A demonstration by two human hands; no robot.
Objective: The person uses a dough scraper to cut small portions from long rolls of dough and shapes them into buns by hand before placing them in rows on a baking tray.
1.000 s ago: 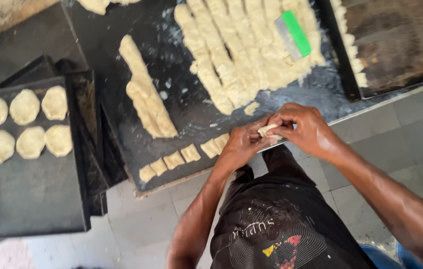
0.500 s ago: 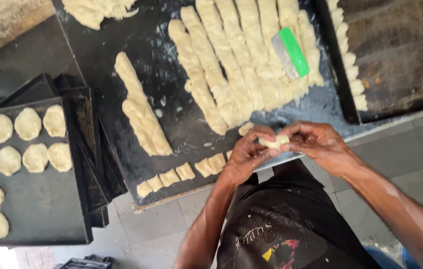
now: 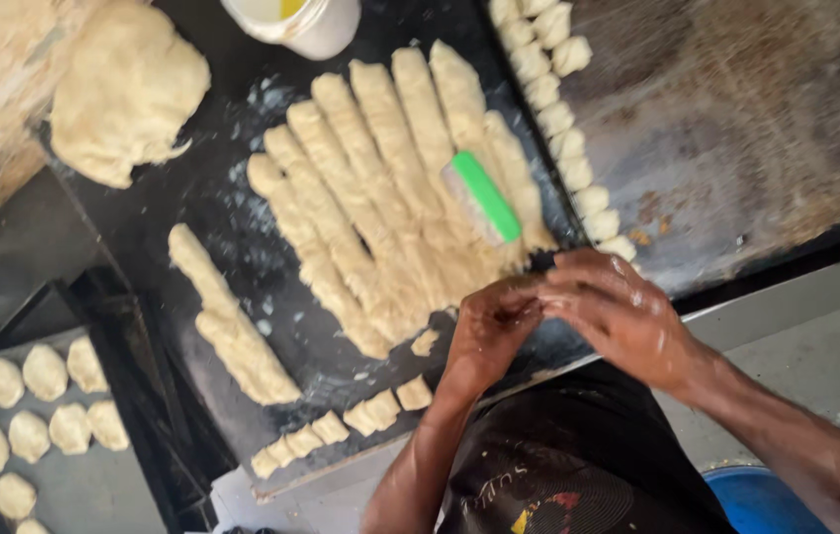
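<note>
Two hands meet at the near edge of a dark worktop (image 3: pixel 242 227); the left hand (image 3: pixel 489 331) and right hand (image 3: pixel 622 316) are cupped together, fingers curled inward and touching, and whatever they press between them is hidden. Just beyond the hands lie about seven long dough ropes (image 3: pixel 380 188) side by side, one green-edged scraper (image 3: pixel 482 198) resting on them; one more dough rope (image 3: pixel 227 321) lies apart, left of the left hand; six cut dough pieces (image 3: pixel 341 425) sit in a row left of the left wrist.
</note>
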